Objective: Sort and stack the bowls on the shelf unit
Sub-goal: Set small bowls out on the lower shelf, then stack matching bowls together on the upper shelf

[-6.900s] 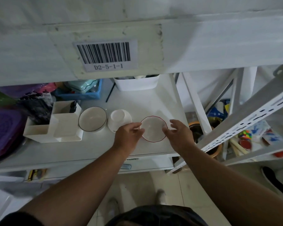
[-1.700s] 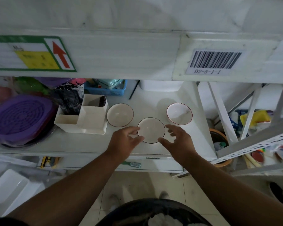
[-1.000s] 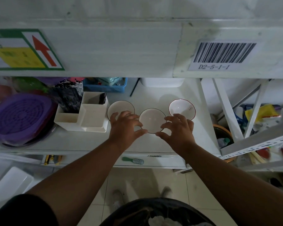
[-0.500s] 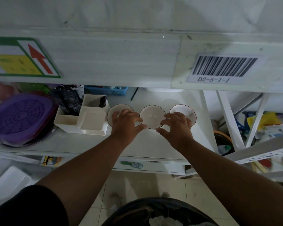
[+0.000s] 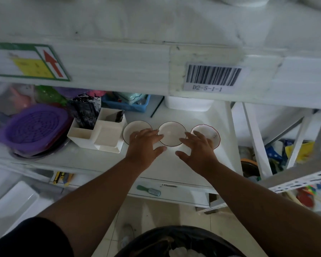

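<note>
Three bowls [image 5: 171, 133] sit under barcode label [image 5: 212, 76] "D2-5-1-1" (hands [image 5: 144, 144] spread, gripping nothing).

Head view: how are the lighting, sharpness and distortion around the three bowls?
Head view: dim overall; the shelf is brightest behind the middle bowl; the hands shade its front. Left hand and right hand have soft edges. Wide-angle bending shows at the frame edges; the barcode label stays readable.

- Storeroom, warehouse-type: white metal shelf unit [image 5: 202, 164] carrying barcode label [image 5: 212, 76] reading D2-5-1-1.
- Arrow sign [image 5: 28, 63] marking shelf edge; mixed household goods crowding shelves.
</note>
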